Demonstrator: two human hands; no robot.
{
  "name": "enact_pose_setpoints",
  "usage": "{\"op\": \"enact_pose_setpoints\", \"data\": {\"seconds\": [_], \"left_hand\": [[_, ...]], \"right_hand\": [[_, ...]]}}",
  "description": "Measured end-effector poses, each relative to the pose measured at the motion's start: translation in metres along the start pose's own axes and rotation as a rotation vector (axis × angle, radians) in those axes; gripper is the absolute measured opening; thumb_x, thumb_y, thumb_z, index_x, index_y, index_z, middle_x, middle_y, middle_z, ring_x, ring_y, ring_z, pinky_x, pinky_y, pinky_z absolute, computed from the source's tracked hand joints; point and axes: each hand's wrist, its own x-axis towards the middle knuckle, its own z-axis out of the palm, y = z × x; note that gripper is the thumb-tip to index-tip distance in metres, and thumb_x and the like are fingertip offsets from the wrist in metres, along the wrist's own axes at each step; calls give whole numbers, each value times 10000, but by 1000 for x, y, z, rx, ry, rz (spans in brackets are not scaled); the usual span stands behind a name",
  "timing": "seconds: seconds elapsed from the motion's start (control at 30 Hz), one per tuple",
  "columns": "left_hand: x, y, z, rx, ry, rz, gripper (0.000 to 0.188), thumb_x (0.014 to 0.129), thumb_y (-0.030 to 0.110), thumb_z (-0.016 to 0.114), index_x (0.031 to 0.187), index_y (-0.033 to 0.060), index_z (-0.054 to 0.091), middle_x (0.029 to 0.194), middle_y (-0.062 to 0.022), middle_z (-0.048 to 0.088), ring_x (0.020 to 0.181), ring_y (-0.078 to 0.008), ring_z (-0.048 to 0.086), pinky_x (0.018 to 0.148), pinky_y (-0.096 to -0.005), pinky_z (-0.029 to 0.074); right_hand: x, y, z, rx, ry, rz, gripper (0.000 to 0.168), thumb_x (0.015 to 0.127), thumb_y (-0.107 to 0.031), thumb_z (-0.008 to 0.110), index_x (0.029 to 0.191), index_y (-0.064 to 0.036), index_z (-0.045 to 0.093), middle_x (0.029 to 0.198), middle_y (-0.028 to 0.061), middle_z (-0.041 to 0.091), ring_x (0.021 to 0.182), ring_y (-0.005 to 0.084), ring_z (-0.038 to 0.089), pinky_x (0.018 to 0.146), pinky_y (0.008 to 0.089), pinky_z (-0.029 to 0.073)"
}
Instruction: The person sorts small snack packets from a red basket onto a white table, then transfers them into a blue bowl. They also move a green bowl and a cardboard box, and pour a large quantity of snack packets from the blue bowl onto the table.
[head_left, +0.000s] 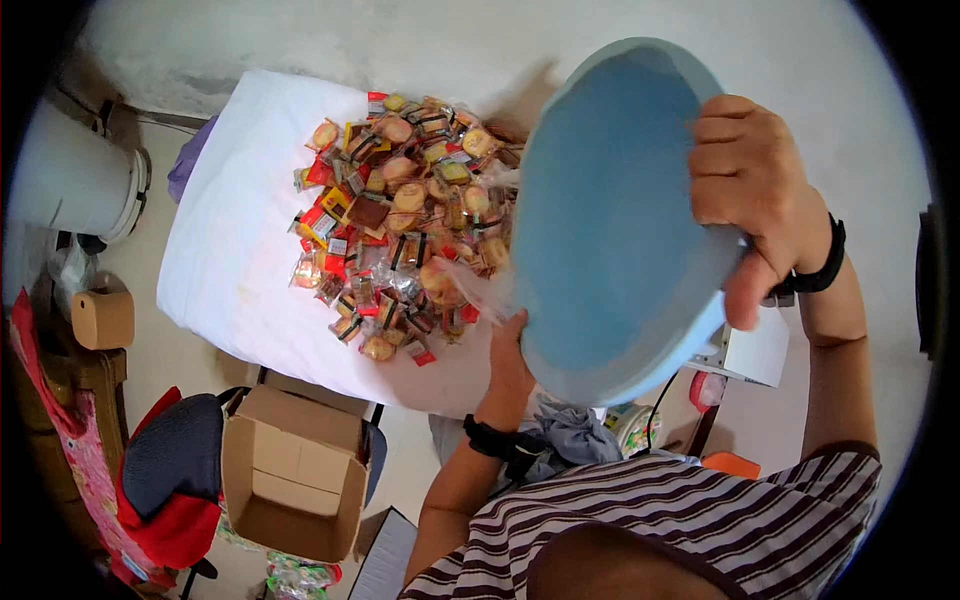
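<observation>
A light blue plastic basin (604, 217) is tilted steeply on its side, its bare inside facing me. My right hand (750, 180) grips the right rim, fingers over the inner side and thumb outside. At the lower left rim is my left hand (510, 360), thumb by the edge, its fingers hidden behind the basin. A strip of clear plastic film (476, 289) lies close to that thumb. Left of the basin, a heap of individually wrapped biscuits and snacks (405, 202) spreads over a white-covered table (225, 232). The basin hides the heap's right side.
An open cardboard box (296, 480) sits on a chair (176, 457) below the table. A white bucket (82, 180) lies at the far left, above a small brown box (103, 321). Grey cloth (577, 435) and a white metal unit (750, 349) are near my body.
</observation>
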Motion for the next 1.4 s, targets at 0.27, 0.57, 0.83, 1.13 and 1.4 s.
{"op": "enact_pose_setpoints", "data": {"seconds": [0.27, 0.57, 0.83, 1.13, 1.4], "left_hand": [[41, 28, -3, 280, 310, 401, 357, 898, 155, 509, 1223, 26, 436, 1059, -79, 558, 901, -186, 572, 708, -300, 496], [73, 58, -22, 1012, 430, 619, 682, 880, 152, 534, 1408, 1, 129, 1337, -178, 357, 1112, -248, 473, 859, -354, 441], [29, 34, -12, 2030, 621, 1064, 743, 766, 112, 631, 1362, -76, 230, 1405, -304, 206, 1297, -417, 251, 1078, -419, 212], [25, 16, 9, 1976, 743, 1215, 804, 741, 76, 621, 1404, -29, 178, 1438, -303, 152, 1331, -445, 161, 1102, -451, 164], [68, 22, -2, 2482, 117, 957, 540, 799, 209, 604, 1296, 62, 451, 1349, -281, 363, 1266, -439, 311, 1062, -493, 249]], "right_hand": [[-60, -18, -13, -49, 177, 86, 695, 721, -788, 326, 529, -122, 378, 500, 13, 338, 465, 198, 357, 494, 308, 280], [-173, -63, 6, 62, 196, 548, 765, 494, -829, 531, 629, -80, 452, 602, 69, 422, 568, 265, 461, 621, 348, 367], [-256, -115, 54, 182, 245, 723, 371, 544, -252, 757, 730, -87, 482, 732, 74, 495, 726, 294, 499, 720, 369, 375], [-331, -162, 70, 172, 293, 809, 349, 564, -208, 736, 778, -76, 494, 768, 86, 503, 783, 304, 485, 751, 395, 372], [-370, -188, 93, 129, 354, 901, 285, 653, -141, 681, 868, -67, 510, 839, 88, 512, 832, 289, 479, 810, 409, 363]]}}
